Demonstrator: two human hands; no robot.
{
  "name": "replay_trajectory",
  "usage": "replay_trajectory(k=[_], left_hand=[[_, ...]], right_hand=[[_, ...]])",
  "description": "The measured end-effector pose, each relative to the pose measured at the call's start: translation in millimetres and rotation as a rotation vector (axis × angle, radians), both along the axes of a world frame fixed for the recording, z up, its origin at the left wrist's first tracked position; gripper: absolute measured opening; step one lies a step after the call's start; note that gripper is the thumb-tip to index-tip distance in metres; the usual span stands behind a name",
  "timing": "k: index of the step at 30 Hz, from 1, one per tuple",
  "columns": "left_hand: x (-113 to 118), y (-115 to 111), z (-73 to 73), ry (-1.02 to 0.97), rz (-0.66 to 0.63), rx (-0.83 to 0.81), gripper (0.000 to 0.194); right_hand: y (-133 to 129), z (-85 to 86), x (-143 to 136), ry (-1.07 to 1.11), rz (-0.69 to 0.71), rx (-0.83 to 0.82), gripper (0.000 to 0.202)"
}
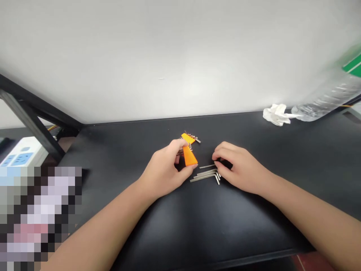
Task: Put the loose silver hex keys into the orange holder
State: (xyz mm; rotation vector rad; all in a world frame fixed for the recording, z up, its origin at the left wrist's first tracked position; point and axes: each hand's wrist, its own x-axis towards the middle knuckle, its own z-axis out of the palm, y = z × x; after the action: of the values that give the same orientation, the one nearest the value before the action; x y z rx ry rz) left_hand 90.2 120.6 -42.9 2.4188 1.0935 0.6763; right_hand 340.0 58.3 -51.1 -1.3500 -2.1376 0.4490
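An orange hex-key holder (188, 151) with a few small metal keys still in its far end is gripped by my left hand (166, 168), just above the black table (175, 226). Several loose L-shaped metal hex keys (205, 174) lie side by side on the table right of the holder. My right hand (239, 166) rests on the table with its fingertips pinching the bent end of the topmost loose key.
A crumpled white tissue (276, 114) and a clear plastic bottle (327, 98) lying on its side are at the back right. A white power strip (21, 155) and a black frame strut (31, 120) are at the left, against a white wall.
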Motion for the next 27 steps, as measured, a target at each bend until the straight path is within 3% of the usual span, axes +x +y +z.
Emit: replay_trajectory(k=[10,16,23,27], left_hand=[[18.1,-19.3,7.4,0.054,-0.229,-0.075,0.027],[15.4,-12.7,5.8,0.081,-0.154,-0.062,0.036],[17.5,-19.9,7.0,0.017,-0.213,-0.126,0.031],[18.4,-19.0,7.1,0.045,-0.21,-0.066,0.027]], right_hand=[[-7.4,6.0,-16.0,0.249,0.063,-0.02,0.011],[-8.0,7.7,-10.9,0.32,-0.057,0.002,0.016],[-4.1,5.8,-14.8,0.261,0.067,0.054,0.012],[-6.7,8.1,-16.6,0.253,0.043,0.05,0.016]])
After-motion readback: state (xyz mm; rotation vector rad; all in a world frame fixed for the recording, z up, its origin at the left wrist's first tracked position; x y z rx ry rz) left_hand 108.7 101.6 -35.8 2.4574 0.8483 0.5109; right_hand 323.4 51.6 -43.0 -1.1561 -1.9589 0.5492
